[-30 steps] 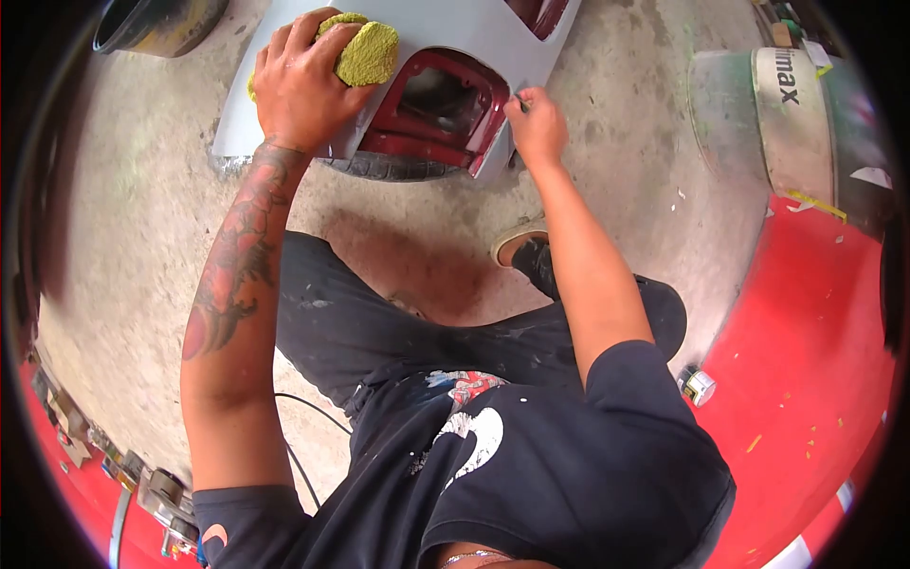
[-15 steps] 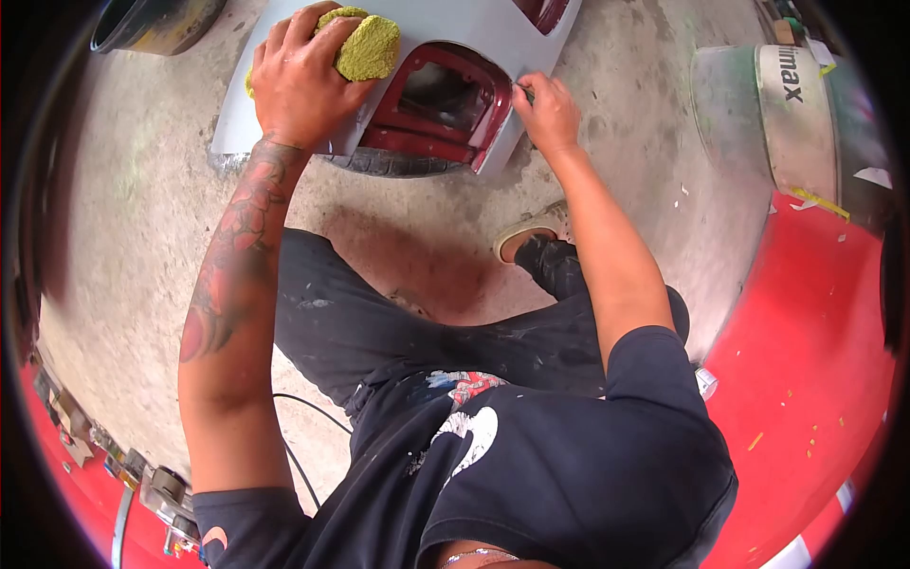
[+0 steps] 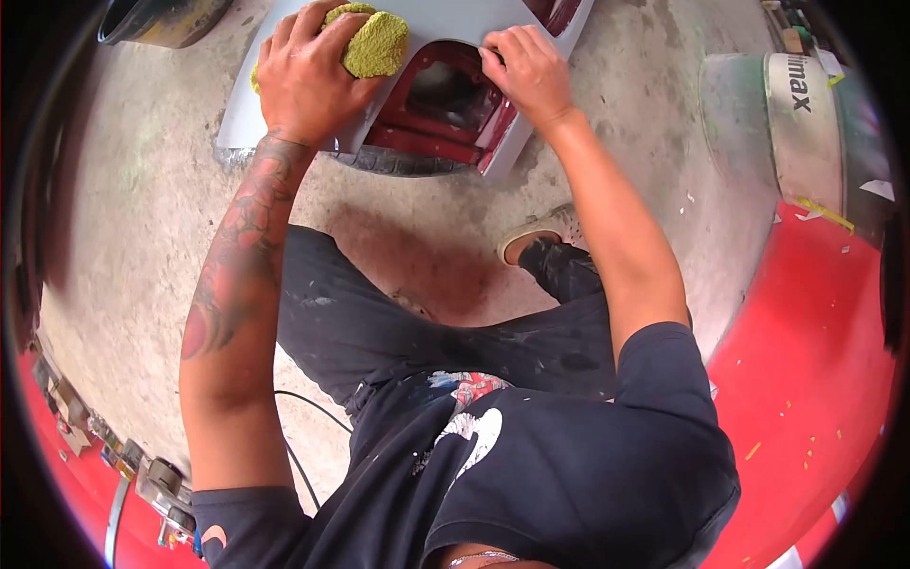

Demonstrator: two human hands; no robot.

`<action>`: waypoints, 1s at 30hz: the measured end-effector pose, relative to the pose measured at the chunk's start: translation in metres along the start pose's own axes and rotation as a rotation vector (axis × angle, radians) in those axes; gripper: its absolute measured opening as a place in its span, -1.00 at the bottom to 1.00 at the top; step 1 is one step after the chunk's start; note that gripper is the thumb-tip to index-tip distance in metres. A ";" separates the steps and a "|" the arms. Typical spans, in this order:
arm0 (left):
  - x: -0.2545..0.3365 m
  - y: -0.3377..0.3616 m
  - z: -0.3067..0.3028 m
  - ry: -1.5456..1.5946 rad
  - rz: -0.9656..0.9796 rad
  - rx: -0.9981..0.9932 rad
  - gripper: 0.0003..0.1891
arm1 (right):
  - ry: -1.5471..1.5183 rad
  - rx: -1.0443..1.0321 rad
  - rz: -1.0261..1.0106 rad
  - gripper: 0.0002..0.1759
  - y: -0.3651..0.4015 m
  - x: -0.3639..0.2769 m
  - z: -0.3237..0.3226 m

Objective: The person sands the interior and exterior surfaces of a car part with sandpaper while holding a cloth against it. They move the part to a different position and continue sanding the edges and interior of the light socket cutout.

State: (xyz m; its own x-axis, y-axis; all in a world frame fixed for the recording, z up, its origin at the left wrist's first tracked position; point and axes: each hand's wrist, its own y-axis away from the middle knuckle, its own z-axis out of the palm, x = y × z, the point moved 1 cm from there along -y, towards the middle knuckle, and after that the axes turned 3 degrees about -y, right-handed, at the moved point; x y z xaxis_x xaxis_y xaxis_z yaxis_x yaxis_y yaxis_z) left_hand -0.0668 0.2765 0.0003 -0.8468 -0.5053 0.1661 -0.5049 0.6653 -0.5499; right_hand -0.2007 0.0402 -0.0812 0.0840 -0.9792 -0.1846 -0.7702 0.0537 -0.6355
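Note:
My left hand (image 3: 308, 81) is wrapped around a yellow-green sponge (image 3: 376, 45) with a rough, porous surface. It rests over the left side of a grey car body panel (image 3: 248, 104). My right hand (image 3: 531, 71) has its fingers curled together at the upper right edge of the panel's opening. Whatever those fingers pinch is hidden beneath them. Dark red paint (image 3: 403, 138) shows inside the opening. Under the panel lies a black tyre (image 3: 398, 162).
A black tub (image 3: 171, 24) stands at the upper left. On the right are a drum (image 3: 804, 133) with lettering and a red surface (image 3: 806, 351). Tools (image 3: 161, 484) lie at the lower left, and a black hose (image 3: 301, 465) crosses the concrete floor (image 3: 133, 256).
My right hand has moved up and left along the opening's edge, its fingers now curled over the rim. My left hand keeps its hold on the sponge. The view has shifted slightly.

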 end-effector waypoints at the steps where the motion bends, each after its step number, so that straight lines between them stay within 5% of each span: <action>1: 0.000 0.002 0.001 0.003 0.004 -0.004 -0.57 | 0.002 0.007 -0.040 -0.83 -0.003 -0.002 -0.001; 5: -0.003 0.002 0.002 -0.020 0.018 0.016 -0.59 | 0.062 -0.136 0.065 -0.84 0.033 0.016 -0.007; 20: -0.003 0.001 0.000 0.038 -0.013 -0.015 -0.52 | -0.041 0.003 -0.229 -0.79 -0.044 -0.020 0.005; 30: -0.004 0.004 0.000 0.009 0.020 -0.028 -0.50 | -0.008 -0.048 -0.191 -0.83 -0.035 -0.018 0.002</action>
State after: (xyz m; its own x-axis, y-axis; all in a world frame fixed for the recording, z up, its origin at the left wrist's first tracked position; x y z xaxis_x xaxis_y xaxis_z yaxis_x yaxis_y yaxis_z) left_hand -0.0649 0.2810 -0.0024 -0.8583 -0.4866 0.1630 -0.4922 0.6906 -0.5299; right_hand -0.1742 0.0559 -0.0571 0.2366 -0.9691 -0.0697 -0.7688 -0.1429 -0.6233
